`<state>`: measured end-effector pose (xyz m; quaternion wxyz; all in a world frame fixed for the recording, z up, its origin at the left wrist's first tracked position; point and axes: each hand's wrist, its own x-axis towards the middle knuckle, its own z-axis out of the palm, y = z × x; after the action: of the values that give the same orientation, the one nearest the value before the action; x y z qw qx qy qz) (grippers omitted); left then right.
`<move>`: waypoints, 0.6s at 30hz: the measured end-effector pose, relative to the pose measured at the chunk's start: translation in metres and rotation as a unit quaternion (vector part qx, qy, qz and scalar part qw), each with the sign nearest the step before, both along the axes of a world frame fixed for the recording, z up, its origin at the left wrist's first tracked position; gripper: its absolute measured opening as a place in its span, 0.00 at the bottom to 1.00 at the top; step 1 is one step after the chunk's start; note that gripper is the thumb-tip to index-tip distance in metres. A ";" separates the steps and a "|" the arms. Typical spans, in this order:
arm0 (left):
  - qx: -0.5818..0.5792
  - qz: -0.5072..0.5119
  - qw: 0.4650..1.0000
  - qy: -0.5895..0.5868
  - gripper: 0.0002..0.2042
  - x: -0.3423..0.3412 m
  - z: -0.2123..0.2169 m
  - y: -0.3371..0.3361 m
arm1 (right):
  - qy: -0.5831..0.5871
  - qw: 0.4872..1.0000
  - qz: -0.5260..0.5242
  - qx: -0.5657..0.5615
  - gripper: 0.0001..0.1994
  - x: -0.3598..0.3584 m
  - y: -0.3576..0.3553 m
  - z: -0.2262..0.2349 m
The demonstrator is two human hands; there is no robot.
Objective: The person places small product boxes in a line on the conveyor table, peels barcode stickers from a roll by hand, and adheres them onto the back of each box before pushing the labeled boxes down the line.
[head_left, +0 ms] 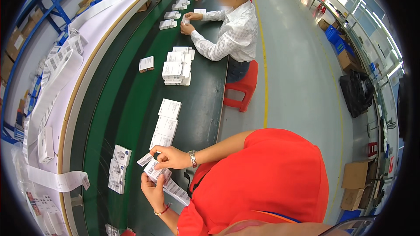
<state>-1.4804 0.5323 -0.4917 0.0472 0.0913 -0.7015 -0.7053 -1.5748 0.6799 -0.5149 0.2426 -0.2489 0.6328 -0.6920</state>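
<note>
My left hand point(154, 191), with a red bracelet, is closed around a folded strip of white barcode labels point(176, 192). The strip's tail hangs toward my red shirt. Above it my right hand point(173, 157), with a metal watch, pinches a small barcode label point(145, 159) at the strip's far end. Whether that label is fully off the strip I cannot tell. Just past my right hand, a row of white boxes point(166, 126) lies flat along the dark table edge. Several small white boxes with a printed picture point(117, 175) lie end to end on the green belt.
Stacked white boxes point(177, 67) stand farther up the table, beside a single box point(146, 64) on the green conveyor belt point(127, 87). A co-worker in a white shirt point(240, 30) sits on a red stool point(245, 88), handling a small white item. Long label strips point(57, 179) drape over the shelf.
</note>
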 end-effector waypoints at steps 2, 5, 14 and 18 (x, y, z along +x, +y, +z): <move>0.014 0.010 1.000 -0.011 0.14 0.001 -0.005 -0.005 | -0.016 1.000 0.010 -0.005 0.21 -0.002 -0.003 -0.005; -0.026 0.018 0.999 -0.035 0.11 0.003 -0.017 -0.011 | -0.058 0.996 -0.024 -0.063 0.26 0.003 -0.011 -0.023; -0.363 0.065 0.928 -0.045 0.12 -0.019 -0.053 -0.005 | 0.128 0.987 -0.089 0.035 0.27 -0.049 0.002 -0.045; -0.340 0.020 0.936 -0.091 0.13 -0.040 -0.096 -0.004 | 0.124 0.979 -0.122 0.106 0.24 -0.123 -0.001 -0.107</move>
<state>-1.5207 0.5285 -0.5880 0.0257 0.1478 -0.8986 -0.4122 -1.6977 0.6788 -0.6221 0.1009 -0.2267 0.7534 -0.6089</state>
